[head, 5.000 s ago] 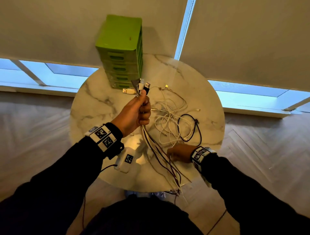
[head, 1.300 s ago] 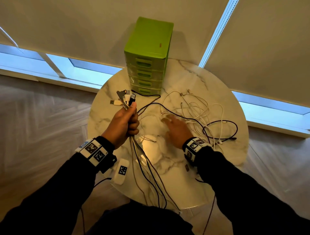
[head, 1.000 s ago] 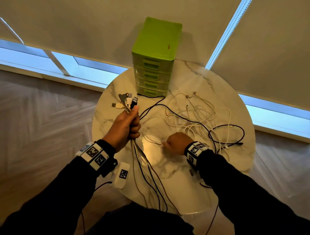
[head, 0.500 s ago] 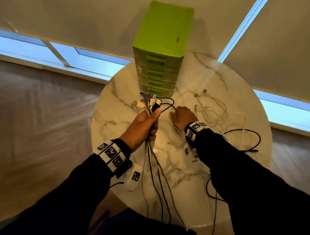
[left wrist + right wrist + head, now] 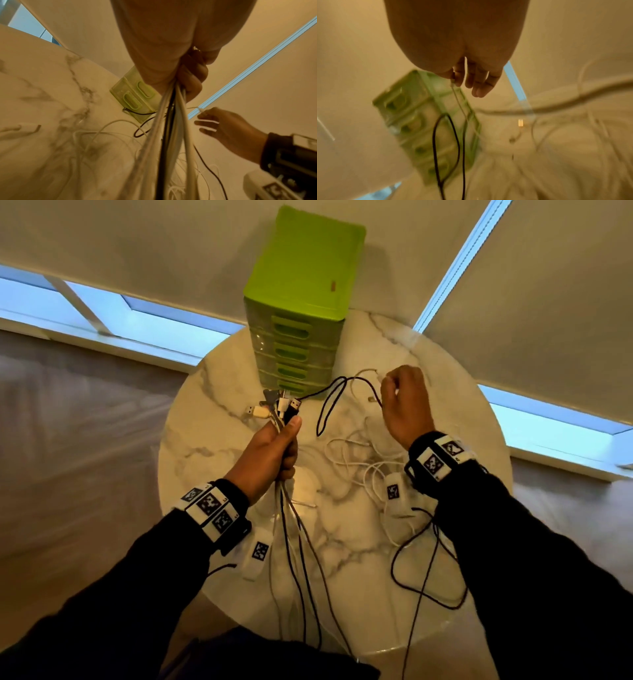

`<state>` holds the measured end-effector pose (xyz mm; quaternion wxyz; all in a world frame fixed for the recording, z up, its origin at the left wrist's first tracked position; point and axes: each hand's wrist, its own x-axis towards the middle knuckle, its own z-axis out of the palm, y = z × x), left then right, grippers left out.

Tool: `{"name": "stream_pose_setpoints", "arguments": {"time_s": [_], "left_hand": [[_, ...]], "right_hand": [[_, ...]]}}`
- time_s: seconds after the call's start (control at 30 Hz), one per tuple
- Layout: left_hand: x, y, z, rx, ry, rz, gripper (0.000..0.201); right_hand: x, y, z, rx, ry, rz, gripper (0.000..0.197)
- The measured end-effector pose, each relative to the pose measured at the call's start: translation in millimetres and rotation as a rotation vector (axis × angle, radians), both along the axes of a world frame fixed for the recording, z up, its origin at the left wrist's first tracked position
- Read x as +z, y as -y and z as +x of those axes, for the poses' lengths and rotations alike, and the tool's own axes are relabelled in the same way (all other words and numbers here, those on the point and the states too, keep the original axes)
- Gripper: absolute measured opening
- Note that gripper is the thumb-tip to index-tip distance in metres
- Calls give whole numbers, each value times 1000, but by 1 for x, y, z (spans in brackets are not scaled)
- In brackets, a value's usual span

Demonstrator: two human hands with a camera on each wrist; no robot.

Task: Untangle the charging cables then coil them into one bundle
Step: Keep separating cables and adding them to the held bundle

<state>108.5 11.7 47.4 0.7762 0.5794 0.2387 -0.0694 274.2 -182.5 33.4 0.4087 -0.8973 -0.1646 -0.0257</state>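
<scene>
My left hand [image 5: 279, 440] is raised above the round marble table [image 5: 191, 460] and grips a bundle of white and black charging cables [image 5: 291, 529]. Their USB plugs [image 5: 281, 405] stick up from the fist, and the cords hang down past the table's near edge. In the left wrist view its fingers [image 5: 190, 79] curl round the bundle [image 5: 171, 121]. My right hand [image 5: 390, 386] is lifted to the right of the drawers and pinches the end of a thin white cable [image 5: 458, 102]. A black cable loop [image 5: 329, 405] hangs between the hands. Loose white cables [image 5: 356, 463] lie tangled on the table.
A green plastic drawer unit [image 5: 301, 302] stands at the back of the table, just beyond the plugs. Tagged white modules [image 5: 394, 491] hang from both wrists, and a black wire [image 5: 421, 577] loops under my right arm. Blinds and low windows lie behind.
My right hand has left the table by the drawers and risen to the right, lifting a white cable end. The left hand keeps its grip on the bundle.
</scene>
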Motion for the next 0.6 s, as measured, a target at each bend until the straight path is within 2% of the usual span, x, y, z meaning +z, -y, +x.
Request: {"name": "stream_pose_setpoints", "arguments": {"time_s": [0.1,0.13,0.2,0.4,0.6], "left_hand": [[8,12,2,0,42,-5,34],[10,15,1,1,58,-9,34],[16,22,-2,-1,97,-7,30],[35,26,-23,-3,180,54,17],[46,19,-44,-61,224,45,19]], "right_hand": [[51,13,3,-4,-173,276,27],[62,14,-3,59,-244,358,20],[76,11,-22,206,-368,438,22],[70,-5,-95,437,-553,298,17],[62,-15,-143,411,-568,413,13]]}}
